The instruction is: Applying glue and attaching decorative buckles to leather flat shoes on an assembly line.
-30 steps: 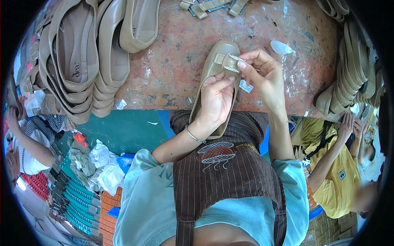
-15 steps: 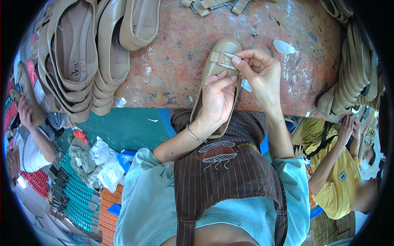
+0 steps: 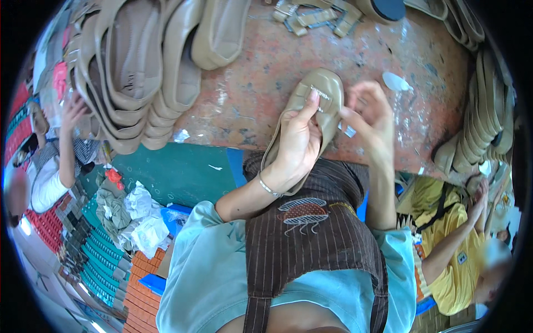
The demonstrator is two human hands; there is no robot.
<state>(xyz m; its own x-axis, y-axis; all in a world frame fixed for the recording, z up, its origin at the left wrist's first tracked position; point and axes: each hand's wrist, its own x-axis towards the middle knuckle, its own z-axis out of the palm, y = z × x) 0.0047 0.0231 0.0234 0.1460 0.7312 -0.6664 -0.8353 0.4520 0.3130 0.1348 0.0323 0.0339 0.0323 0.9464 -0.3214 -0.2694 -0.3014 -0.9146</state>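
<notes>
- Since half a second ago the left hand (image 3: 297, 145) is sliding further up the tan sandal sole (image 3: 313, 114), its forefinger now pressing on the small strap piece (image 3: 321, 93) near the toe.
- The right hand (image 3: 371, 119) is pinching at the sole's right edge, fingers closed on something small; I cannot quite tell what.
- The sole is being held above the near edge of the reddish desk (image 3: 261, 89), left fingers wrapped round it.
- The strap seems to be getting seated; pressing it flat calls for steady thumb pressure.
- Stacked soles (image 3: 127, 72) are crowding the left, another stack (image 3: 488, 122) the right, loose strap pieces (image 3: 311, 16) beyond; nothing is blocking the hands.
</notes>
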